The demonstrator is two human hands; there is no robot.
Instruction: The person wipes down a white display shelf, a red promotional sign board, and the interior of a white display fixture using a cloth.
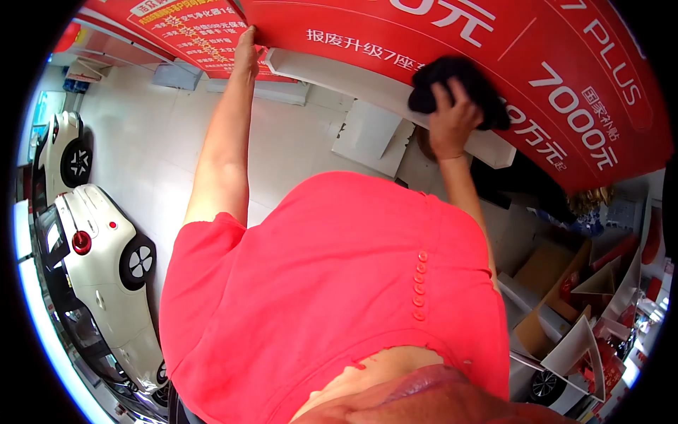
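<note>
A large red sign board (353, 35) with white and yellow Chinese lettering spans the top of the view. My left hand (245, 53) is at its lower left edge, where two red panels meet; its fingers wrap the edge and are partly hidden. My right hand (454, 116) presses a bunched black cloth (452, 74) against the board's face, fingers bent over it. The cloth covers part of the lettering. Just below the board runs a white ledge (339, 79).
White cars (106, 261) stand on the left on a pale tiled floor (155, 120). At lower right are an open cardboard box (544, 311), white panels and a car wheel (544, 385). A white board (374, 138) lies below the ledge.
</note>
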